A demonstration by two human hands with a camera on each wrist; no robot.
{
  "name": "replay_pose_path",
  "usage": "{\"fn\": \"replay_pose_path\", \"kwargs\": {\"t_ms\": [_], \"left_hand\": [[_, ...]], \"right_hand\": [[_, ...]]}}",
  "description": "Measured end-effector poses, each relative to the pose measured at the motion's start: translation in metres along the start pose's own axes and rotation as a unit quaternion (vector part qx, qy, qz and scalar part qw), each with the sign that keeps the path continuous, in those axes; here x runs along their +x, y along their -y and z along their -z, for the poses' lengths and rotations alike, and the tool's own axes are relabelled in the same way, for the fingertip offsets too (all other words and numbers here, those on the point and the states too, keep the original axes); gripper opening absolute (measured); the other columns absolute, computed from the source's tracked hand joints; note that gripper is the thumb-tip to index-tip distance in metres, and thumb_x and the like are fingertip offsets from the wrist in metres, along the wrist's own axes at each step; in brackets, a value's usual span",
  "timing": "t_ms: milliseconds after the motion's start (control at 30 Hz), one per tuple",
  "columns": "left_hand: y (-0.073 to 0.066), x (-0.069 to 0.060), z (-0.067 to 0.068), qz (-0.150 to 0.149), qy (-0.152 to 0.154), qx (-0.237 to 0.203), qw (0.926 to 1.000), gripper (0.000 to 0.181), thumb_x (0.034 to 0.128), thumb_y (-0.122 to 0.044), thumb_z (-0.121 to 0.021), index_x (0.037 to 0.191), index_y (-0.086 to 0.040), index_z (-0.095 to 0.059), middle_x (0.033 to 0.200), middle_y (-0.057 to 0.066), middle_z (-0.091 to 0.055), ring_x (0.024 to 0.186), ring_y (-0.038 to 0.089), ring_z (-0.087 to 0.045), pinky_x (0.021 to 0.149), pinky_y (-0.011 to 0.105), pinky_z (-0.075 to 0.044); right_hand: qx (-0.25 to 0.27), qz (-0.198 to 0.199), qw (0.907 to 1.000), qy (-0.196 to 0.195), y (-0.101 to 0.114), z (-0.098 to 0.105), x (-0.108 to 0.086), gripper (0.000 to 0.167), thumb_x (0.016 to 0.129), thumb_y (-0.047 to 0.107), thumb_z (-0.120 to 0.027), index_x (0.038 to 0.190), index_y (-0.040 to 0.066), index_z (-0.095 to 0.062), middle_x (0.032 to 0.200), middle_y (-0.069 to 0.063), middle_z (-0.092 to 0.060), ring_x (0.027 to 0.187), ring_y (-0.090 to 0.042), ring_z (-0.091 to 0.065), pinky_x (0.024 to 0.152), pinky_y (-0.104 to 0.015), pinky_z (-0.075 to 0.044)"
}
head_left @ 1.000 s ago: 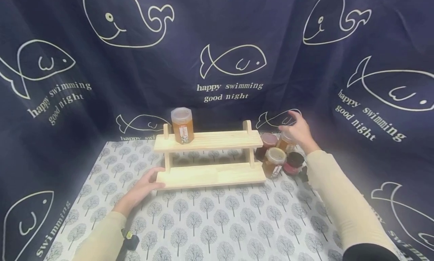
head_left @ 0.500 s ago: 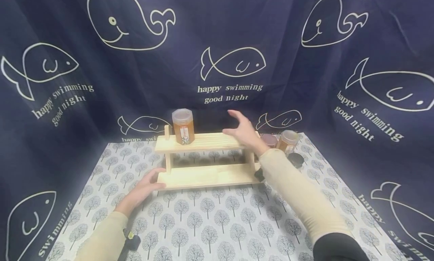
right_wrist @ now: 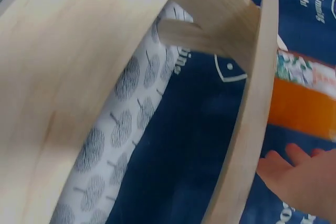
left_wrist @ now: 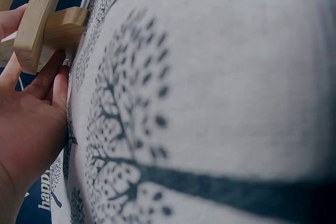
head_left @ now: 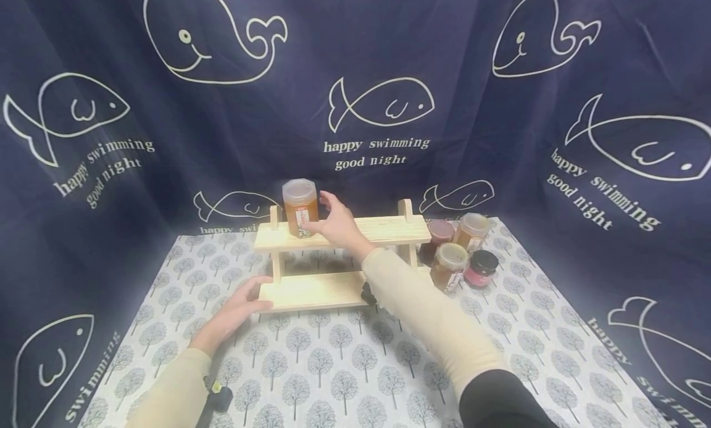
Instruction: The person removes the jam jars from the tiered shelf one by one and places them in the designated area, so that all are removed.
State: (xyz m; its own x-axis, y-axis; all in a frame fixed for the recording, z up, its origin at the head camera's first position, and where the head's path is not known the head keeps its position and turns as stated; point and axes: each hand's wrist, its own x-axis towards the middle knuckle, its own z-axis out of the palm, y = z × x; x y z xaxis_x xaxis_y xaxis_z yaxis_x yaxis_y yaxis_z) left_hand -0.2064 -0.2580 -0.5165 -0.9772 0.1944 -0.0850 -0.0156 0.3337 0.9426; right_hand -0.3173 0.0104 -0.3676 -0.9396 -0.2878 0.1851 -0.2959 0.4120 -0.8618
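A two-tier wooden display rack (head_left: 316, 291) stands on the tabletop. My left hand (head_left: 236, 307) grips the left end of its lower board, with fingers reaching round the wood in the left wrist view. On the upper board's left part, a capped jar of amber honey (head_left: 299, 198) stands upright with a white label. My right hand (head_left: 340, 225) is at the jar's right side, thumb in front of it and fingers spread toward its back. In the right wrist view, a gap shows between the fingers (right_wrist: 294, 156) and the jar's orange side.
Beside the rack's right end stand a dark reddish jar (head_left: 440, 231), two amber jars, one at the back (head_left: 472, 230) and one in front (head_left: 449, 268), and a black-lidded red jar (head_left: 481, 268). A tree-print cloth (head_left: 333, 378) covers the table; a navy fish-print curtain (head_left: 378, 181) hangs behind.
My right hand has moved left from the jars on the right, across the upper board, to the jar on the rack. My left hand stays at the rack's left end.
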Motion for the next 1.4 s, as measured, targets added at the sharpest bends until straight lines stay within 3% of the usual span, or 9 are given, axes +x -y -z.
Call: {"fn": "replay_pose_path", "kwargs": {"t_ms": [233, 533, 933, 1200, 1400], "left_hand": [[0.000, 0.000, -0.002, 0.001, -0.002, 0.002, 1.0000, 0.064, 0.0899, -0.029, -0.074, 0.146, -0.020, -0.046, 0.163, 0.013, -0.025, 0.150, 0.040, -0.016, 0.115, 0.071, -0.005], [0.002, -0.004, -0.002, 0.002, -0.005, 0.009, 0.9999, 0.064, 0.0898, -0.030, -0.074, 0.146, -0.021, -0.046, 0.163, 0.013, -0.025, 0.151, 0.041, -0.014, 0.115, 0.072, -0.005], [0.005, 0.002, 0.000, 0.004, 0.004, -0.003, 1.0000, 0.064, 0.0883, -0.036, -0.075, 0.145, -0.028, -0.046, 0.163, 0.008, -0.024, 0.149, 0.039, -0.020, 0.115, 0.071, -0.010], [0.001, 0.002, 0.000, 0.015, 0.004, -0.002, 0.9999, 0.066, 0.0880, -0.036, -0.075, 0.146, -0.029, -0.044, 0.165, 0.008, -0.022, 0.150, 0.039, -0.017, 0.115, 0.072, -0.009], [0.004, 0.001, -0.001, 0.015, 0.000, -0.003, 0.9999, 0.066, 0.0890, -0.034, -0.074, 0.147, -0.026, -0.044, 0.165, 0.010, -0.021, 0.150, 0.040, -0.016, 0.114, 0.073, -0.010]], "right_hand": [[0.031, -0.014, 0.9984, -0.046, 0.004, -0.022, 0.002, 0.110, 0.077, 0.028, -0.089, 0.160, 0.009, -0.019, 0.151, -0.012, -0.047, 0.134, -0.031, -0.050, 0.112, -0.043, -0.041], [0.015, -0.005, 0.9957, -0.091, 0.004, -0.044, 0.002, 0.103, 0.075, 0.025, -0.090, 0.157, 0.009, -0.029, 0.143, -0.013, -0.053, 0.127, -0.030, -0.054, 0.108, -0.044, -0.044], [-0.037, -0.005, 0.9844, -0.172, 0.010, -0.050, -0.003, 0.090, 0.075, 0.031, -0.088, 0.149, 0.008, -0.042, 0.135, -0.012, -0.056, 0.121, -0.030, -0.057, 0.102, -0.042, -0.049], [-0.049, -0.024, 0.9785, -0.199, 0.011, -0.055, -0.002, 0.089, 0.073, 0.034, -0.089, 0.147, 0.012, -0.044, 0.133, -0.011, -0.057, 0.118, -0.030, -0.059, 0.098, -0.043, -0.051], [-0.037, -0.019, 0.9806, -0.191, 0.011, -0.054, -0.001, 0.086, 0.072, 0.032, -0.089, 0.144, 0.010, -0.047, 0.130, -0.009, -0.060, 0.116, -0.028, -0.060, 0.097, -0.041, -0.052]]}}
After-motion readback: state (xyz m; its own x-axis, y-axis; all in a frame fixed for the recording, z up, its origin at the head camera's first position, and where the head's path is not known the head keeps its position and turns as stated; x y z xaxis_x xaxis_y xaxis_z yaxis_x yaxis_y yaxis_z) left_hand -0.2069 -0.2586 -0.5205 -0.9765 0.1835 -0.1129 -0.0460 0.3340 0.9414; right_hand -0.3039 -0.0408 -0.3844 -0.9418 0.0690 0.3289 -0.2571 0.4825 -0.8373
